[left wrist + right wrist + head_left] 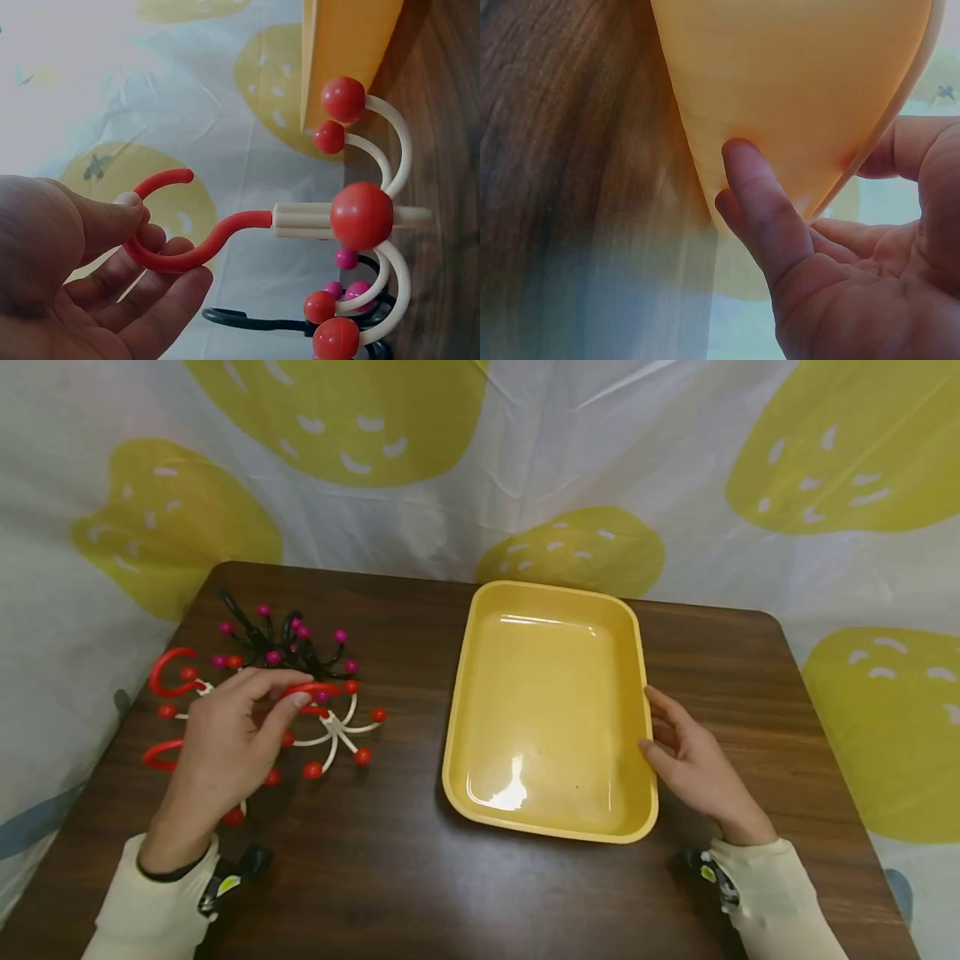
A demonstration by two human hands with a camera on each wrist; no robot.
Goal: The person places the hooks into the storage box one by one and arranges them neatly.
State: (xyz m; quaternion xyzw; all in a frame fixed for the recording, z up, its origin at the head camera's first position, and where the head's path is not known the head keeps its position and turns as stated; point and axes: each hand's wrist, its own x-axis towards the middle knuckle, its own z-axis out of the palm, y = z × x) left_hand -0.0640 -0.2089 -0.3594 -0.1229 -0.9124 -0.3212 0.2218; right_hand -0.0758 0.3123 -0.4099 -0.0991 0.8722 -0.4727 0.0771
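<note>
With thumb and fingers, my left hand (228, 727) pinches the red hook end (176, 261) of a rotating hook hanger (332, 723). That hanger has a cream body and curved cream arms tipped with red balls. In the left wrist view its arms stand near the brown tabletop; I cannot tell whether they touch it. My right hand (697, 764) holds the right side of a yellow rectangular tray (547, 693), thumb at the rim and fingers against the outer wall (795, 82). Nothing lies inside the tray.
Behind my left hand lie black hook hangers (292, 652) with magenta balls. More cream hangers with red hooks (171, 672) lie to its left, partly hidden by the hand. A patterned cloth (420, 527) hangs behind the brown table (375, 877).
</note>
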